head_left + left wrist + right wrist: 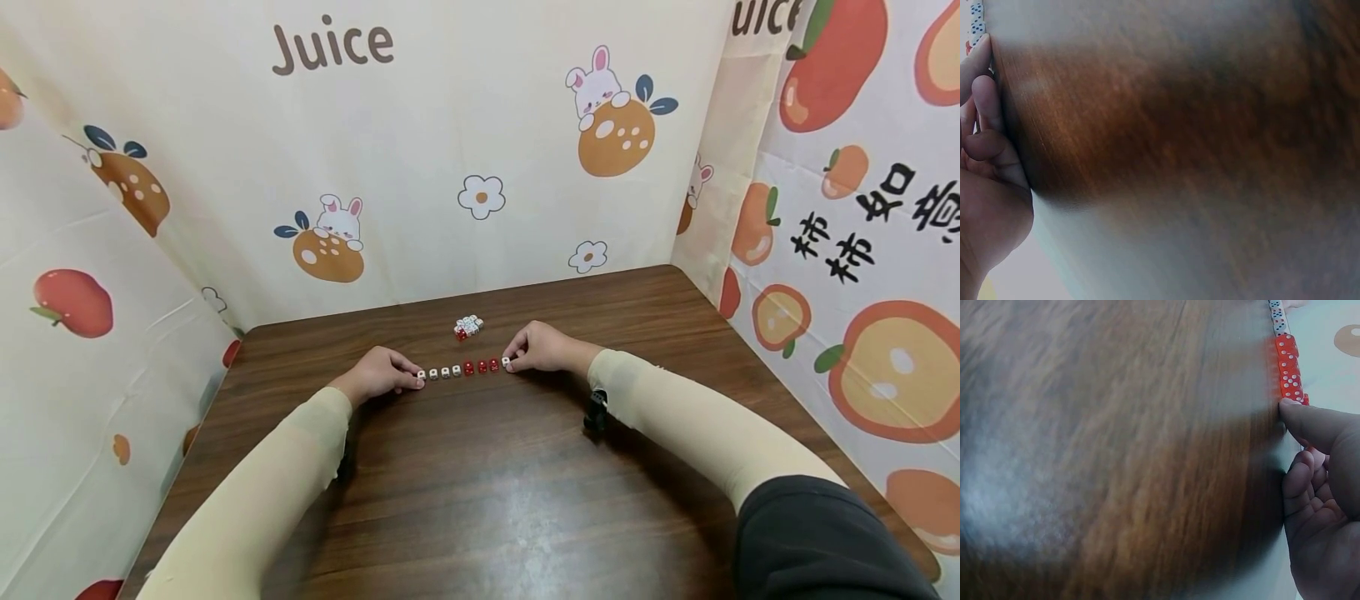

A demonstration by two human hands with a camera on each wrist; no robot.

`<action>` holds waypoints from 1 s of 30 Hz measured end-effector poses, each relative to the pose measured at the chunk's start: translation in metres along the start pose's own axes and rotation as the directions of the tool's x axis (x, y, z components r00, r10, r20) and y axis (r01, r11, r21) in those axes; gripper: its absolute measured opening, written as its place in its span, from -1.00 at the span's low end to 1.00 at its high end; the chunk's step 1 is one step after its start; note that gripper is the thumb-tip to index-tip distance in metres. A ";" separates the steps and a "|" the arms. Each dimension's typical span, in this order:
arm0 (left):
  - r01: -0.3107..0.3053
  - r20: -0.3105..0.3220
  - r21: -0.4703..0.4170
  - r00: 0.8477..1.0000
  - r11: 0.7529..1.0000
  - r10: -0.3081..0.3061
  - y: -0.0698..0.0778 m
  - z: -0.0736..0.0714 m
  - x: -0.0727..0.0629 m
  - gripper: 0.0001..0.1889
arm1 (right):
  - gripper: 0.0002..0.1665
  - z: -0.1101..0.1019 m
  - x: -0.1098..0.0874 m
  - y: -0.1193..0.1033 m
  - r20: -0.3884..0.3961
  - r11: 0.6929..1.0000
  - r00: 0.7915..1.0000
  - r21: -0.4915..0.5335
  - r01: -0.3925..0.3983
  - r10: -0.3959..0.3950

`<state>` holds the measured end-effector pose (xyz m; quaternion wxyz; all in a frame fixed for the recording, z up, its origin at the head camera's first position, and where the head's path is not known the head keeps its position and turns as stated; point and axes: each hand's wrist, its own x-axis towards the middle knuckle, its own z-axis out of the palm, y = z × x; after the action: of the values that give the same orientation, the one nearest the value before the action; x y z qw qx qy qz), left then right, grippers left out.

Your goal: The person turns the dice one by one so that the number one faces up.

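"Eight small plastic-looking dice stand in one row (468, 367) on the brown wood-grain table (465, 483). How does the row lie from the fingers?"

"Between them. Its long axis runs from the person's left to right, roughly along the table's back edge, and each end meets a hand. Neither hand is nearer overall: the left hand (382, 372) is at one end, the right hand (545, 346) at the other."

"What order are the colours in?"

"From the left, four white cubes with dark pips, then three red cubes with white pips, then one more white cube."

"And the fingers, wide or narrow?"

"Narrow on both sides. The left thumb and forefinger pinch the leftmost white die (422, 375), so the rest of the row stretches away to the right of those fingertips. The right thumb and forefinger pinch the rightmost white die (506, 362), with the red dice just to the left of them."

"Do the wrist views agree?"

"Partly. The right one shows the thumb just beside the red dice, but the pinched die is hidden there. In the left one, I cannot tell exactly what the fingertips cover."

"Anything beyond the row?"

"A tight cluster of white dice (470, 322) with a little red at its near side, behind the row and apart from both hands."
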<state>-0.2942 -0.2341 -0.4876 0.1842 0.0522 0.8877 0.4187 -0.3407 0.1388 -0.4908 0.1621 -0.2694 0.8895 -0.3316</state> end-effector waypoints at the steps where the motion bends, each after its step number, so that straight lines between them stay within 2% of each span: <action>1: -0.001 0.001 0.003 1.000 1.000 0.001 0.000 0.000 0.000 -0.73 | -0.85 0.000 0.000 -0.001 -0.001 1.000 1.000 0.000 -0.001 0.001; 12: -0.001 0.002 0.001 1.000 1.000 0.001 0.000 0.000 0.002 -0.74 | -0.72 -0.002 -0.002 -0.005 0.008 1.000 1.000 0.026 -0.013 0.013; 19: 0.000 0.004 -0.005 1.000 1.000 0.000 -0.001 0.000 0.002 -0.74 | -0.60 -0.010 -0.001 -0.003 0.055 0.995 0.998 0.097 -0.024 0.019; 24: 0.003 0.006 -0.008 1.000 1.000 -0.003 -0.003 0.000 0.004 -0.73 | -0.61 -0.017 0.002 -0.002 0.102 0.983 0.994 0.172 -0.062 0.045; 27: 0.001 0.008 -0.002 1.000 1.000 -0.001 -0.004 0.000 0.003 -0.72 | -0.65 -0.020 0.004 -0.004 0.086 0.974 0.994 0.208 -0.087 0.071; 30: 0.002 0.006 0.001 1.000 1.000 -0.002 -0.004 -0.001 0.003 -0.72 | -0.67 -0.020 0.007 -0.005 0.024 0.969 0.995 0.228 -0.099 0.096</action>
<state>-0.2972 -0.2362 -0.4910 0.1873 0.0526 0.8873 0.4181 -0.3542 0.1414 -0.4734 0.2141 -0.2069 0.8564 -0.4218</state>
